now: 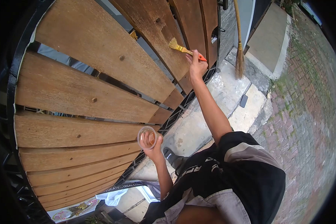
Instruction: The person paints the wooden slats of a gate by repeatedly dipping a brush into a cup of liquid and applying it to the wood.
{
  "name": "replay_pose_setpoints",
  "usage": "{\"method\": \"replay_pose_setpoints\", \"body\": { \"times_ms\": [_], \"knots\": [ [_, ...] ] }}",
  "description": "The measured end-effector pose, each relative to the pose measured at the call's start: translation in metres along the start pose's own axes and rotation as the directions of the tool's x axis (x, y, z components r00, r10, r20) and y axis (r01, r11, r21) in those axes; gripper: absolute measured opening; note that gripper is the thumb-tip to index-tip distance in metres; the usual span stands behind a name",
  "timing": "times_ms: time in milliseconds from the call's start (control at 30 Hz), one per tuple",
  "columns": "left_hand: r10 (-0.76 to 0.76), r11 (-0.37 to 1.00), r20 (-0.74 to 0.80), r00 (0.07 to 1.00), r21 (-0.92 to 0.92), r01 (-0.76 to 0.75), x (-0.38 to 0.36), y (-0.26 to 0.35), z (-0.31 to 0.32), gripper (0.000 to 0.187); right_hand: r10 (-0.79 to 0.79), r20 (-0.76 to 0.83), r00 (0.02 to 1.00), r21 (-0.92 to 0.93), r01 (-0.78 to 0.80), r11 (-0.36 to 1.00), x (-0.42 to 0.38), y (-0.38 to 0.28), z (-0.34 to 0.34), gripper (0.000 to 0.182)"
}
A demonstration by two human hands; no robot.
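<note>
My right hand (pixel 198 67) is closed round the orange handle of a paintbrush (pixel 181 48). Its pale bristles point up and left, against or close over a brown wooden plank (pixel 168 41) of a slatted gate. That plank and the ones to its right look darker than the dry, worn planks (pixel 86 67) on the left. Lower down, my left hand (pixel 152 148) grips a clear plastic cup (pixel 145 135) with a little amber-brown liquid at the bottom. The cup overlaps the lower ends of the planks in this view.
A black metal frame (pixel 13 78) borders the planks. A stick broom (pixel 240 63) leans upright at the right, near a phone-like dark object (pixel 243 100) on the concrete ledge (pixel 220 89). Brick paving (pixel 298 138) with grass lies farther right. A printed banner (pixel 74 210) is at the bottom left.
</note>
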State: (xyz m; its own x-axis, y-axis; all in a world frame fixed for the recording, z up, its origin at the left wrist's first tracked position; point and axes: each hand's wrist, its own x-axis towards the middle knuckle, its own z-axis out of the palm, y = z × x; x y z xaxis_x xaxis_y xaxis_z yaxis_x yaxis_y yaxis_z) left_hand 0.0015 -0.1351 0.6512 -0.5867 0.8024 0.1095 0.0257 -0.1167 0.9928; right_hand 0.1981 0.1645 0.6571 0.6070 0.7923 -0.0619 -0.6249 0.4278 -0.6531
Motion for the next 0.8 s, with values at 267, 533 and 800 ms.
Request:
{"method": "replay_pose_setpoints", "body": {
  "times_ms": [267, 533, 800],
  "knots": [
    [-0.018, 1.000, 0.036, 0.999, 0.019, 0.017, -0.005, -0.007, -0.009, 0.080, 0.010, -0.280, 0.960, -0.673, -0.204, 0.711, 0.014, 0.070, -0.092, 0.030],
    [-0.026, 0.997, 0.041, 0.999, 0.068, 0.023, -0.013, -0.009, -0.001, 0.073, -0.029, 0.259, 0.965, 0.420, -0.086, 0.903, -0.007, -0.102, 0.050, 0.033],
    [-0.026, 0.999, 0.093, 0.995, 0.035, 0.023, -0.010, -0.003, 0.001, 0.079, 0.047, -0.127, 0.991, -0.363, -0.090, 0.927, 0.022, 0.105, -0.131, 0.031]
  ]
}}
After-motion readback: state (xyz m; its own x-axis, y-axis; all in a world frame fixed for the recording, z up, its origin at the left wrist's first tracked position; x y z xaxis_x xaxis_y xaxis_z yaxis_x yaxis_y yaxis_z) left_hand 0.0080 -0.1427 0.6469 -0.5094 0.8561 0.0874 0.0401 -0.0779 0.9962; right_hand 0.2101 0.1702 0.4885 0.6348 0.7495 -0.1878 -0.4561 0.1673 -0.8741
